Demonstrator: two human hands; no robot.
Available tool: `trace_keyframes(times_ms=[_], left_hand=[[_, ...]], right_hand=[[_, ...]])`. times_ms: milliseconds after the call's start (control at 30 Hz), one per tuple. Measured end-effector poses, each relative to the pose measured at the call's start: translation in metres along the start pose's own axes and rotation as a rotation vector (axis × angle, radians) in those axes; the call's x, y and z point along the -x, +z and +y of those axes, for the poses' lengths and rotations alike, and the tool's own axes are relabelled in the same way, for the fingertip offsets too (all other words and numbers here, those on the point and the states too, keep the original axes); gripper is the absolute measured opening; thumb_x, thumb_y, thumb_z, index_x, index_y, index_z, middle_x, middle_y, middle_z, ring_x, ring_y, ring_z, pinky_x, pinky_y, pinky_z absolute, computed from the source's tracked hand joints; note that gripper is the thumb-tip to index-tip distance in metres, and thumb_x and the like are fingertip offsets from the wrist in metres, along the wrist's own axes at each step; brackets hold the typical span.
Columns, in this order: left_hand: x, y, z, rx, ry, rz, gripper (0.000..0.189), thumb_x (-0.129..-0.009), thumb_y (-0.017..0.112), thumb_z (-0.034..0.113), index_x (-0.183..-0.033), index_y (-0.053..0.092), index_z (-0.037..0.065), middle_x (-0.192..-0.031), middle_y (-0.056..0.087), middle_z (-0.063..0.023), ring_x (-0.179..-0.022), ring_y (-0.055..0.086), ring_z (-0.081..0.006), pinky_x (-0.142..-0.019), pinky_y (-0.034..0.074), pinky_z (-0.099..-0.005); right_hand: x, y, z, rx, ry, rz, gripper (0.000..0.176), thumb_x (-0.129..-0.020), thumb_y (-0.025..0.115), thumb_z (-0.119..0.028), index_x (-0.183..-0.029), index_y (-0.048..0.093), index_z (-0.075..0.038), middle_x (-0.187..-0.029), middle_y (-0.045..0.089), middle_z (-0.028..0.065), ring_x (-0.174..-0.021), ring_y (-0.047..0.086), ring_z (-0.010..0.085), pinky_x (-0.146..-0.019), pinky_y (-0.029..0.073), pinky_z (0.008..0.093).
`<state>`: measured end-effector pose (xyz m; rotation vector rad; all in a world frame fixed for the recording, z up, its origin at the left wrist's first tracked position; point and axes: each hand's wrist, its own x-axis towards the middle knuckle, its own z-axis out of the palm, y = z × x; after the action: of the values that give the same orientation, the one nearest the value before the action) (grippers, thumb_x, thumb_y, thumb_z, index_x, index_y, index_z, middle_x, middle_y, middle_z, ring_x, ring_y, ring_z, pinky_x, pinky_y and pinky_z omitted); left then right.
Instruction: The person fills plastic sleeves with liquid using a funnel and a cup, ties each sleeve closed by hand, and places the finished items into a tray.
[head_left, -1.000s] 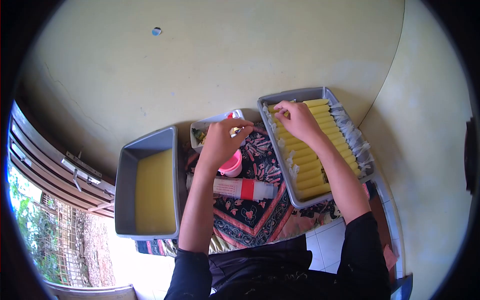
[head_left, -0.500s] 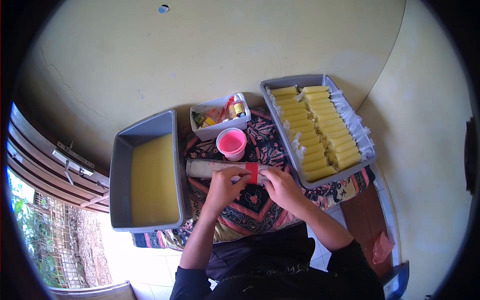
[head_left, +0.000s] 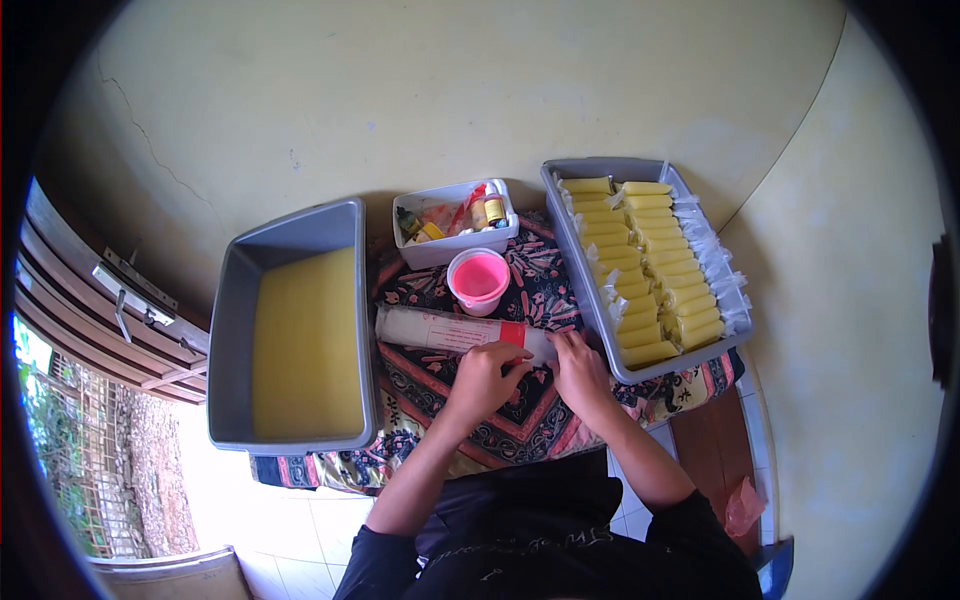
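Note:
A long white pack of plastic bags with red print and a red band lies across the patterned cloth. My left hand is closed on its near edge, by the red band. At the pack's right end, my right hand pinches the clear plastic; the fingertips partly hide that end. Just behind the pack stands a pink-lined tub. To the left is a grey bin holding yellow liquid. On the right, another grey bin holds rows of filled yellow plastic tubes with tied ends.
A white box with small bottles and packets stands against the wall. The patterned cloth covers the table beneath everything. A pink plastic bag lies low on the right. A louvred door or shutter with a handle is at far left.
My left hand has slid right and nearer to me, uncovering more of the pack's print. My right hand stays at the pack's right end. The whole view has shifted slightly.

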<state>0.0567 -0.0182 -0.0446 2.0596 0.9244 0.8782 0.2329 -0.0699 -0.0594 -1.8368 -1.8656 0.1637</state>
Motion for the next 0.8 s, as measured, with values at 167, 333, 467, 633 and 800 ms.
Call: trace_keyframes(times_ms=[167, 333, 467, 633, 800], left_hand=[[-0.0008, -0.0015, 0.0055, 0.019, -0.05, 0.019, 0.025, -0.074, 0.073, 0.007, -0.099, 0.069, 0.005, -0.086, 0.067, -0.0118, -0.074, 0.067, -0.0244, -0.067, 0.052, -0.0331], [-0.0006, -0.0002, 0.0059, 0.001, -0.073, -0.041, 0.026, -0.074, 0.073, 0.006, -0.099, 0.069, 0.004, -0.087, 0.067, -0.012, -0.075, 0.066, -0.025, -0.067, 0.052, -0.0331], [-0.0001, 0.0011, 0.0023, 0.022, -0.063, -0.028, 0.025, -0.074, 0.073, 0.007, -0.099, 0.069, 0.004, -0.087, 0.067, -0.0124, -0.075, 0.066, -0.0255, -0.067, 0.053, -0.0333], [-0.001, 0.0019, -0.0005, 0.021, 0.035, 0.029, 0.02, -0.075, 0.071, 0.007, -0.094, 0.068, 0.003, -0.079, 0.064, -0.0122, -0.062, 0.065, -0.0284, -0.062, 0.051, -0.0376], [-0.0013, 0.0033, -0.0024, -0.015, -0.042, -0.05, 0.026, -0.075, 0.072, 0.006, -0.1, 0.068, 0.004, -0.09, 0.066, -0.0127, -0.077, 0.066, -0.0278, -0.069, 0.053, -0.0352]], right_hand=[[-0.0004, -0.0009, -0.001, 0.032, -0.001, -0.041, 0.032, -0.073, 0.061, 0.004, -0.104, 0.056, 0.001, -0.097, 0.058, 0.0201, -0.076, 0.063, 0.0397, -0.067, 0.052, 0.0465], [-0.003, -0.006, -0.0073, 0.106, -0.001, 0.047, 0.029, -0.073, 0.058, 0.005, -0.101, 0.055, 0.003, -0.094, 0.058, 0.0209, -0.072, 0.064, 0.0384, -0.063, 0.053, 0.0444], [-0.0029, -0.0014, -0.0043, 0.111, 0.042, -0.057, 0.031, -0.071, 0.059, 0.006, -0.101, 0.055, 0.004, -0.093, 0.058, 0.0202, -0.075, 0.064, 0.0387, -0.065, 0.053, 0.0449], [-0.0039, 0.0025, 0.0017, 0.095, 0.032, -0.069, 0.026, -0.071, 0.059, 0.006, -0.096, 0.056, 0.002, -0.091, 0.058, 0.0188, -0.075, 0.064, 0.0388, -0.066, 0.052, 0.0463], [-0.0038, 0.0021, 0.0001, 0.113, -0.003, -0.064, 0.019, -0.074, 0.059, 0.003, -0.092, 0.054, 0.003, -0.097, 0.058, 0.0215, -0.074, 0.064, 0.0371, -0.063, 0.053, 0.0436]])
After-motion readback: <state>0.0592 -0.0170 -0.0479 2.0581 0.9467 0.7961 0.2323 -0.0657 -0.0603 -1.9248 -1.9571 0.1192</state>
